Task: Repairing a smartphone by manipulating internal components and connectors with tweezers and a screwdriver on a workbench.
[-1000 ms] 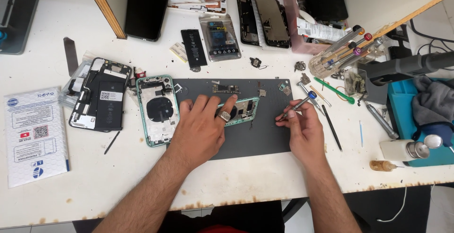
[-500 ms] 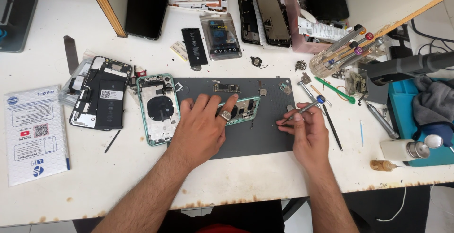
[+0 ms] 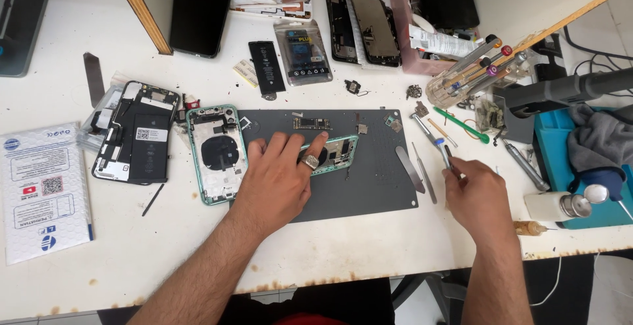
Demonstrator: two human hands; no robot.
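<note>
Left hand [image 3: 280, 177] spread flat on the grey work mat [image 3: 369, 186], fingertips pinning a green phone frame [image 3: 336, 153] (mid-mat, bare mat to its right), right hand [image 3: 476, 196] off the mat's right edge, pinching a blue-tipped screwdriver [image 3: 443, 152], beside a metal spudger [image 3: 410, 169].

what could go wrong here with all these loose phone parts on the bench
1. The left hand presses on a green-framed part; a slip could push it into the small circuit board lying close above on the grey mat.
2. The right hand holds a thin screwdriver off the mat, near loose metal pry tools; a careless sweep might scatter them.
3. Tiny parts on the mat's top edge could roll off.
</note>
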